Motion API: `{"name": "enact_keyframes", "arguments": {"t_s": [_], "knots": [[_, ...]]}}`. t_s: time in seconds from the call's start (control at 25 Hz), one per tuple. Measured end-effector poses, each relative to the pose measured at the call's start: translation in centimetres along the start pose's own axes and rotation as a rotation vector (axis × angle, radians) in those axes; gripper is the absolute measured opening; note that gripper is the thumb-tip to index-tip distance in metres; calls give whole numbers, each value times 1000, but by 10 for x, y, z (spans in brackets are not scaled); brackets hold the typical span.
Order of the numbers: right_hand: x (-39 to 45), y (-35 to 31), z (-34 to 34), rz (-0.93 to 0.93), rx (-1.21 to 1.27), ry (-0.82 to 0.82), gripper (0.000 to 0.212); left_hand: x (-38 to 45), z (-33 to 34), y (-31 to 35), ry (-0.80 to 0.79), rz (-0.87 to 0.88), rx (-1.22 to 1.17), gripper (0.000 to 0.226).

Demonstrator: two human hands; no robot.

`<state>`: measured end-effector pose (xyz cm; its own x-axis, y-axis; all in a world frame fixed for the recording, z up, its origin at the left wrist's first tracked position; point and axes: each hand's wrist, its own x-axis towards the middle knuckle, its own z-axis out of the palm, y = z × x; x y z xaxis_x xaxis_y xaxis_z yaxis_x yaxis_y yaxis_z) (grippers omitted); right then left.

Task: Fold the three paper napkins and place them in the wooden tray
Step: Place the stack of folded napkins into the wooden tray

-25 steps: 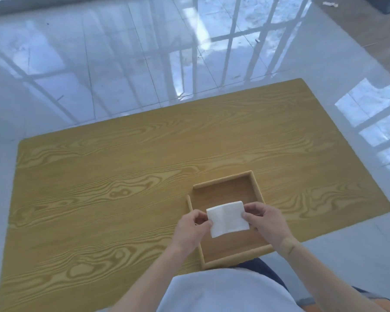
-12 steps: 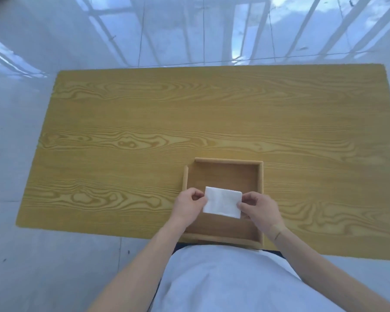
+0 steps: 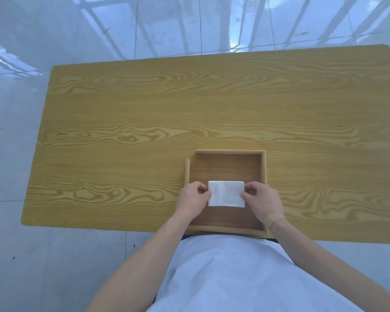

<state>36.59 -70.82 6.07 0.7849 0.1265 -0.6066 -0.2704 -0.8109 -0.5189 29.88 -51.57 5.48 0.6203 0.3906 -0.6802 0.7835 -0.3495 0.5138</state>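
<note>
A folded white paper napkin (image 3: 226, 193) is held flat over the middle of the square wooden tray (image 3: 263, 167), which sits at the table's near edge. My left hand (image 3: 193, 200) pinches the napkin's left edge. My right hand (image 3: 262, 202) pinches its right edge. I cannot tell whether the napkin touches the tray floor. Only this one napkin is in view; the tray's visible floor is bare.
The tray rests on a long yellow wood-grain table (image 3: 189, 113). Glossy pale floor tiles (image 3: 77, 30) surround the table. My white shirt (image 3: 234, 278) fills the bottom of the view.
The view has swung so the table now lies square. Both hands kept their pinch on the napkin, which turned level over the tray.
</note>
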Motion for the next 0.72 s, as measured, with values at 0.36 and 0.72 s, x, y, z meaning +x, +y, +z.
{"name": "enact_keyframes", "arguments": {"t_s": [0.36,0.72], "knots": [[-2,0,8,6,18,55,19,-2,5,3,58,13,120,11],[-6,11,5,-478,-494,188,66,-5,-7,-13,171,628,762,73]]}}
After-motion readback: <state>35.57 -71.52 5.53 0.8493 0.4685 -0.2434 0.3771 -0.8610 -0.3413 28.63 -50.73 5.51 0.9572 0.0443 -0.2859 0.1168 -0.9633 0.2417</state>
